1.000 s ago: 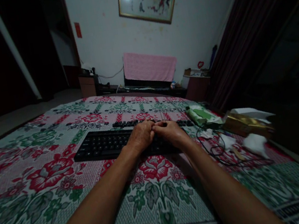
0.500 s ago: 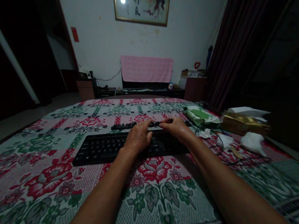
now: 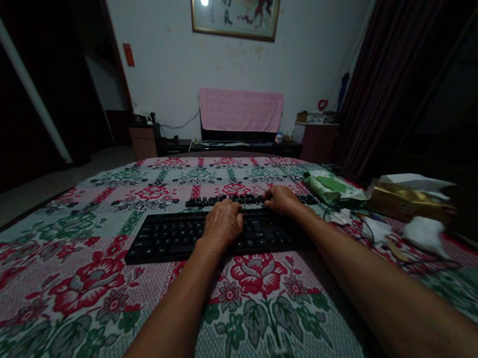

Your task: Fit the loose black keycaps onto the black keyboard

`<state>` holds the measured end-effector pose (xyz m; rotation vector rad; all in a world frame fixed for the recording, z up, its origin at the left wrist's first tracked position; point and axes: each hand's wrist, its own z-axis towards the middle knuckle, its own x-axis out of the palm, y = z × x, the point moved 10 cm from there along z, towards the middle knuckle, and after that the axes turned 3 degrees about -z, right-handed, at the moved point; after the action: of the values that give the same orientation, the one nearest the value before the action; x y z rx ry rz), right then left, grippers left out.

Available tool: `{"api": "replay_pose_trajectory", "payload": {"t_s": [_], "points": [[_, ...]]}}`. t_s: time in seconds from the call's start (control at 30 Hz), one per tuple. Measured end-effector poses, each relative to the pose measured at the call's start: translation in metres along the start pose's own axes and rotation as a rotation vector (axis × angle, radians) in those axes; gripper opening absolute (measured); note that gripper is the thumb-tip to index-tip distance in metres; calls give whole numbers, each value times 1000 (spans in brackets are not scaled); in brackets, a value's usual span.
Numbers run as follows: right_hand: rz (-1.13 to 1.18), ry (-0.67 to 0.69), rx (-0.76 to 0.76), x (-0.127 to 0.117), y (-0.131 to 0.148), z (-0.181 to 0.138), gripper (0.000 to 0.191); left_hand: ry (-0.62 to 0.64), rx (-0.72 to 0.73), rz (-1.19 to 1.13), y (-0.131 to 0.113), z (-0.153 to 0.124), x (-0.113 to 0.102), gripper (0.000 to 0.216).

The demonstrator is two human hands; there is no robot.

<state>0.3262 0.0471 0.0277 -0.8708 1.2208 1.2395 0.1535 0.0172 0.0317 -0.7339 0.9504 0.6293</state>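
Note:
A black keyboard [image 3: 164, 237] lies flat on a flowered cloth. My left hand [image 3: 222, 223] rests over its middle, palm down, with the fingers reaching toward the back edge and the thumb a little apart. Just behind the keyboard runs a row of small black pieces [image 3: 206, 201] that look like loose keycaps. At that row, to the right, my right hand [image 3: 283, 200] has its thumb and fingertips pinched together. Whatever sits between those fingertips is too small and dark to make out. Both hands partly cover the keys.
The red, green and white cloth [image 3: 265, 333] spreads over the whole surface. At the right lie a green and white packet [image 3: 332, 186], a gold tissue box [image 3: 407, 199], crumpled white tissue [image 3: 426, 233] and a dark cable [image 3: 427, 263]. A pink towel [image 3: 240, 108] hangs beyond.
My right hand has drawn slightly apart from my left, whose fingers have pulled back from the row of black pieces. The whole view has shifted a little.

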Motion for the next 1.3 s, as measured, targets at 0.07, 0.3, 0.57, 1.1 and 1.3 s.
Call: {"api": "replay_pose_trajectory", "payload": {"t_s": [0.07,0.3,0.57,1.1,1.3], "points": [[5,51,17,3,-2,3,26,8,-2,-6,0,0,2,27],[5,123,54,9,-4,11,23,30,0,25,0,-2,6,28],[117,-126,79,-19,-9,-1,25,35,-5,12,1,-1,4,29],[714,-171,29,-45,10,-44,35,54,-62,19,17,-2,-5,30],[884,7,-17,-27,27,-52,13,139,-4,58,15,-6,-1,30]]}}
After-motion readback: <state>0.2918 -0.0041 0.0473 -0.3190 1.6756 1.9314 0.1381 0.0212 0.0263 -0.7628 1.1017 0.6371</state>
